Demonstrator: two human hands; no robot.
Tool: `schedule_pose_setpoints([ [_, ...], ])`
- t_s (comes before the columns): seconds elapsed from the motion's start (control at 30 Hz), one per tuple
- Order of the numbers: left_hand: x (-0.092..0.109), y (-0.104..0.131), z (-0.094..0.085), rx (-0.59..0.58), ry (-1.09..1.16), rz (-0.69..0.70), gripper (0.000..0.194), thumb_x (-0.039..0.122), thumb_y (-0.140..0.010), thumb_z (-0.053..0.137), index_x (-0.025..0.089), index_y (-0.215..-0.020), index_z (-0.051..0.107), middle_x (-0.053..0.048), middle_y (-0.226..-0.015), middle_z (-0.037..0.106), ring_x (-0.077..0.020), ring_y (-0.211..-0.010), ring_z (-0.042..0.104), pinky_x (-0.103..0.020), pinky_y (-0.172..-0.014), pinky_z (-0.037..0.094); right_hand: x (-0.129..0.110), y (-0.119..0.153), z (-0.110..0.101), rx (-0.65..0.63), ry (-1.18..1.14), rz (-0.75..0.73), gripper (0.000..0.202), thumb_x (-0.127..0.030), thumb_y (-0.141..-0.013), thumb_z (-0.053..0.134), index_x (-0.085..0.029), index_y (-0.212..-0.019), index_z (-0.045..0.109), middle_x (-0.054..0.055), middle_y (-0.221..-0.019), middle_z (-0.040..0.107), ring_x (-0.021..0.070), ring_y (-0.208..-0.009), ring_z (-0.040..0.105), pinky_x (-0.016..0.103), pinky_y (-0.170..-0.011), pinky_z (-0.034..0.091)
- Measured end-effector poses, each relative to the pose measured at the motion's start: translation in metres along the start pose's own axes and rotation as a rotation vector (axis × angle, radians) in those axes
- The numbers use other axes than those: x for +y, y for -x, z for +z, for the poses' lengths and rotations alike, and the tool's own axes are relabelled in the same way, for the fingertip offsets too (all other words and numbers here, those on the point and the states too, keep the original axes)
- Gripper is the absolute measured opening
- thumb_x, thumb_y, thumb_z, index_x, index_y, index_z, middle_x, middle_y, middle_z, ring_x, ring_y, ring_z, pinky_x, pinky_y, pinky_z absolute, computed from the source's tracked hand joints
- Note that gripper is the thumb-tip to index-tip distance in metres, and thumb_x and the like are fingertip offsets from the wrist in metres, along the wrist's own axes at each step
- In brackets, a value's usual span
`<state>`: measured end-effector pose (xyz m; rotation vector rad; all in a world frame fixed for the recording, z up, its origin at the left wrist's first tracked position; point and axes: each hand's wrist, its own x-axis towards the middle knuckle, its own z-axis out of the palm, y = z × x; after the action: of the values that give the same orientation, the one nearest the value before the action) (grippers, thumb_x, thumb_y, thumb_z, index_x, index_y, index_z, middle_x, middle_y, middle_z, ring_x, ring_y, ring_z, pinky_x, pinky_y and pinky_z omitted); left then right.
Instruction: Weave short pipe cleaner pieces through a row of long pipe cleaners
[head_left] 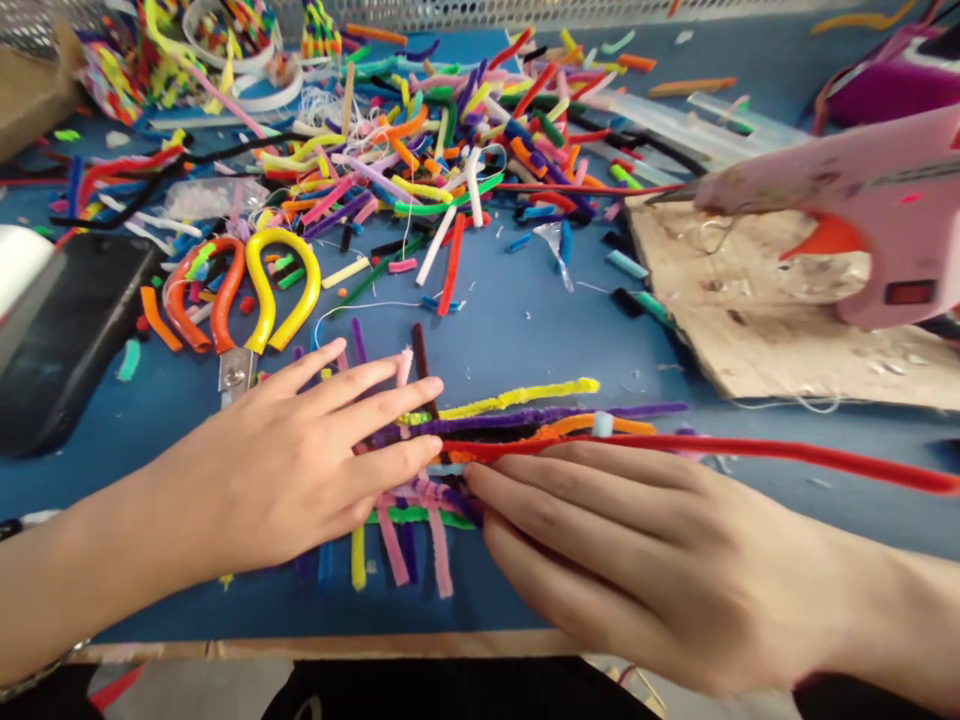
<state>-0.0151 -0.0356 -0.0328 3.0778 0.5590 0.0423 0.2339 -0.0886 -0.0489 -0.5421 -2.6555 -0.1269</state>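
A woven piece of fuzzy craft stems (pixel 439 535) lies on the blue table, with pink, yellow, purple and green ends sticking out. My left hand (pixel 300 455) rests palm down over its left part, fingers spread. My right hand (pixel 645 540) lies at its right side, fingers together, their tips by the red stem; whether they pinch anything is hidden. A long red stem (pixel 795 453) runs from the weave to the right, above my right hand. Yellow (pixel 517 398) and purple (pixel 645 410) stems extend beyond the weave too.
Scissors (pixel 238 370) with orange and yellow handles lie behind my left hand, beside a black phone (pixel 75 330). Cut stems (pixel 405 150) are heaped at the back. A pink glue gun (pixel 892 200) stands on cardboard (pixel 720 340) at the right. The table's front edge (pixel 337 645) is near.
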Motion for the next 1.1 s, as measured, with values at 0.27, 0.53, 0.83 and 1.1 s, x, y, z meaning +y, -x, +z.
schedule_pose_setpoints([
  [0.27,0.002,-0.007,-0.003,0.180,0.021,0.043,0.026,0.021,-0.096,0.040,0.018,-0.106,0.064,-0.004,-0.122,0.062,-0.0212,-0.116,0.053,-0.036,-0.101,0.042,0.008,-0.002,0.000,0.044,-0.251,0.184,0.025,-0.011,-0.097,0.033,-0.011,-0.099,0.058,0.007,-0.095,0.070,0.0137,-0.093,0.064,0.023,-0.085,0.050],
  [0.53,0.001,-0.021,-0.009,0.168,0.244,0.117,0.026,0.020,-0.098,0.039,0.014,-0.103,0.063,-0.005,-0.100,0.069,-0.0149,-0.092,0.061,-0.027,-0.081,0.047,0.012,-0.007,0.005,0.102,-0.340,0.232,0.013,-0.010,-0.093,0.045,-0.012,-0.095,0.058,0.007,-0.085,0.069,0.0137,-0.079,0.066,0.023,-0.072,0.053],
  [0.83,0.008,-0.029,-0.013,0.272,-0.102,0.291,0.041,0.011,-0.098,0.033,0.019,-0.081,0.070,0.000,-0.078,0.071,-0.0117,-0.071,0.064,-0.028,-0.078,0.050,0.011,-0.009,0.004,0.061,-0.466,0.272,0.013,-0.010,-0.091,0.048,-0.012,-0.089,0.061,0.008,-0.090,0.065,0.0126,-0.082,0.061,0.023,-0.074,0.050],
  [1.1,0.019,-0.030,-0.020,0.261,-0.360,0.498,0.034,0.011,-0.093,0.039,0.015,-0.083,0.072,-0.001,-0.076,0.071,-0.0124,-0.065,0.063,-0.026,-0.063,0.051,0.011,-0.012,0.002,0.053,-0.509,0.385,0.013,-0.010,-0.091,0.049,-0.015,-0.085,0.060,0.005,-0.088,0.067,0.0120,-0.081,0.064,0.022,-0.073,0.052],
])
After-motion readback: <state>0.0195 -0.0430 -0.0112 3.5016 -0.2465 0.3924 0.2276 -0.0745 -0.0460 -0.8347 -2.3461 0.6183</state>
